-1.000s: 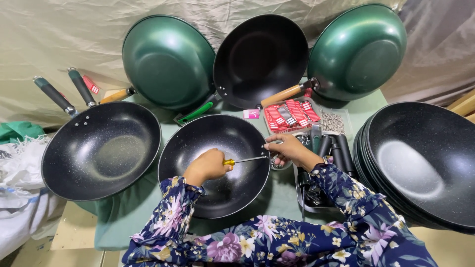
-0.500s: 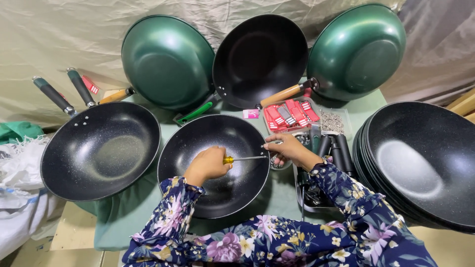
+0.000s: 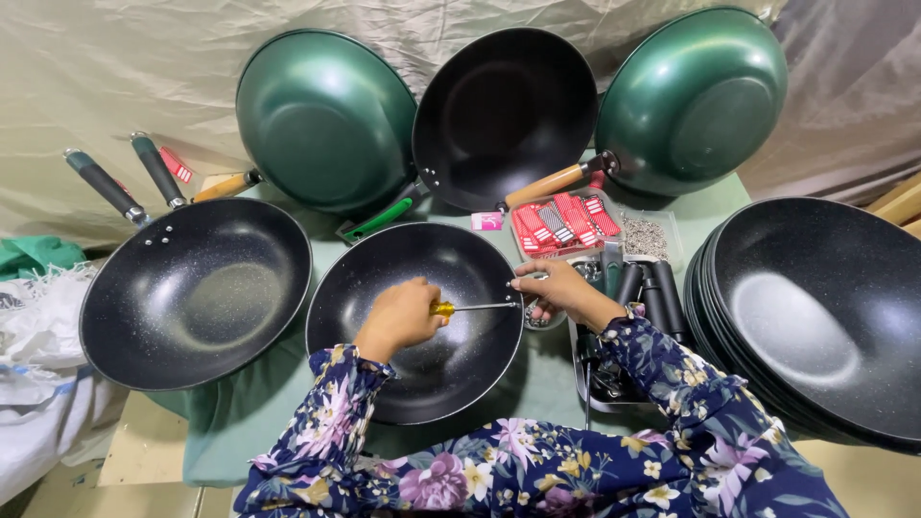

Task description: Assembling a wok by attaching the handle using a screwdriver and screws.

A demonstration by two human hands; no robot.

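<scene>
Nothing has shifted since the earlier frame: your hands and pans sit as before. The stack of black pans (image 3: 815,317) at 3 o'clock is cut off by the frame edge. The black wok (image 3: 417,321) lies at centre on the green desk (image 3: 240,432). Your left hand (image 3: 398,317) is closed around the yellow-handled screwdriver (image 3: 470,308), its tip at the wok's 3 o'clock rim. Your right hand (image 3: 556,288) pinches there; what it holds is too small to tell.
</scene>
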